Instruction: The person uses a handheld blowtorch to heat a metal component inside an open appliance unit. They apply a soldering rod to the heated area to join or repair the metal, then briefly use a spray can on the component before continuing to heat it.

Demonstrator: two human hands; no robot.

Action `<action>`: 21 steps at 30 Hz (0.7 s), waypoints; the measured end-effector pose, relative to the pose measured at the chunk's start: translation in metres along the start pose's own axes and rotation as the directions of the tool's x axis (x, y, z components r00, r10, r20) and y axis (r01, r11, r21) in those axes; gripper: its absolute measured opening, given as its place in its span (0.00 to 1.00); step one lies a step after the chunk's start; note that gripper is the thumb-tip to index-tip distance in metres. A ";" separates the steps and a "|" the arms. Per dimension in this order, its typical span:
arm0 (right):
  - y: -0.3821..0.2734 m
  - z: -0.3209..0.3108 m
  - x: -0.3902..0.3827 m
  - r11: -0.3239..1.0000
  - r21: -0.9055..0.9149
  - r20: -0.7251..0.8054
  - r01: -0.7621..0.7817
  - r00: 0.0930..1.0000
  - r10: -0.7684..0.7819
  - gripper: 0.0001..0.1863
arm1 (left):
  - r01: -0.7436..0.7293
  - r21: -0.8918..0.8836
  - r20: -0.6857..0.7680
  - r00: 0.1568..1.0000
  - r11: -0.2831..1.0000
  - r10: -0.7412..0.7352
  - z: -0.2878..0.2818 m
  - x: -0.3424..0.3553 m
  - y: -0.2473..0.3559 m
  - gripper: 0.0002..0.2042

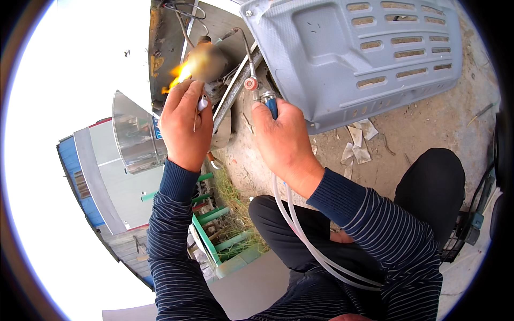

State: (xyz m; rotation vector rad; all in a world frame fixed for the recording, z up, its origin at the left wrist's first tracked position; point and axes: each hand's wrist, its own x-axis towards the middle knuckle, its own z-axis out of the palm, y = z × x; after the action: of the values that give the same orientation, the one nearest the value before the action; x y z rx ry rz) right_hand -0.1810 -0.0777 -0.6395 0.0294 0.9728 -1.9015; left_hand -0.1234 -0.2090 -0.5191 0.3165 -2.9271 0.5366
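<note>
My right hand (284, 134) is closed around the handle of a gas torch (255, 95), with a blue knob (272, 106) by the fingers and a red knob (250, 83) farther up. From there the thin metal torch neck (247, 48) rises and bends left. Two clear hoses (300, 230) trail from the handle across my lap. My left hand (184, 125) pinches a small white lighter (202, 102), mostly hidden by the fingers; a thin rod (195, 120) shows below it. A yellow-orange flame (181, 76) burns just beyond the left fingertips, before a blurred patch.
A grey slotted plastic panel (332, 64) lies at the upper right. Beyond my left hand stands an opened metal housing (166, 53) with wires. A curved shiny metal sheet (131, 134), green bars (214, 214) with dry grass, and paper scraps (360, 142) lie around.
</note>
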 end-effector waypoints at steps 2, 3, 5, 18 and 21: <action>0.000 -0.001 0.001 1.000 0.002 0.002 0.017 1.000 -0.017 0.20 | 0.008 -0.004 0.003 1.000 1.000 -0.008 0.001 0.001 0.000 0.17; 0.000 -0.002 0.001 1.000 0.002 0.003 0.025 1.000 -0.025 0.20 | 0.012 -0.006 0.005 1.000 1.000 -0.012 0.002 0.001 0.000 0.18; 0.000 -0.003 0.002 1.000 -0.014 0.012 0.009 1.000 -0.009 0.20 | -0.010 -0.012 -0.007 1.000 1.000 0.010 0.003 0.001 -0.001 0.18; 0.004 -0.002 0.012 0.992 0.001 0.122 -0.127 0.984 0.126 0.19 | -0.049 -0.005 -0.095 0.994 0.999 0.048 0.005 0.003 0.003 0.13; 0.009 0.003 0.011 0.988 0.099 0.096 -0.122 0.989 0.112 0.18 | -0.050 0.006 -0.082 0.995 0.999 0.050 0.003 0.004 0.004 0.13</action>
State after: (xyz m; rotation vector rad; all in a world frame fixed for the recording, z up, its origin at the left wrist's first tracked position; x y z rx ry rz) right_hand -0.1796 -0.0897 -0.6477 0.0606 0.7938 -1.8279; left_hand -0.1286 -0.2074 -0.5229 0.2167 -2.8616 0.5492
